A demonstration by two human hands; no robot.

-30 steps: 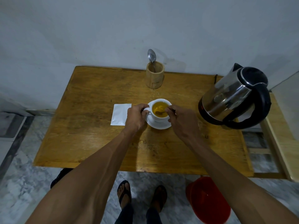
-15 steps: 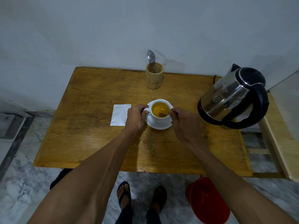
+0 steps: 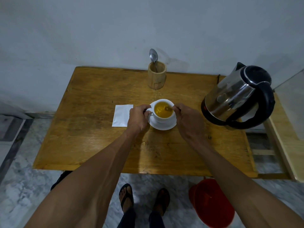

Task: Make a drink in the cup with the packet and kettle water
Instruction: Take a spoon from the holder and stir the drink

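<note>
Left hand (image 3: 139,116) grips the cup (image 3: 162,111) handle; right hand (image 3: 189,120) pinches what looks like a spoon (image 3: 168,108) in the drink.

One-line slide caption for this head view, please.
Left hand steadies the white cup by its handle while the right hand stirs the yellow drink with a spoon.

Both forearms extended forward, converging; left hand (image 3: 139,118) curled, fingers pinched closed, knuckles up; right hand (image 3: 189,120) palm-down, thumb and forefinger pinched together at its forward tip.
</note>
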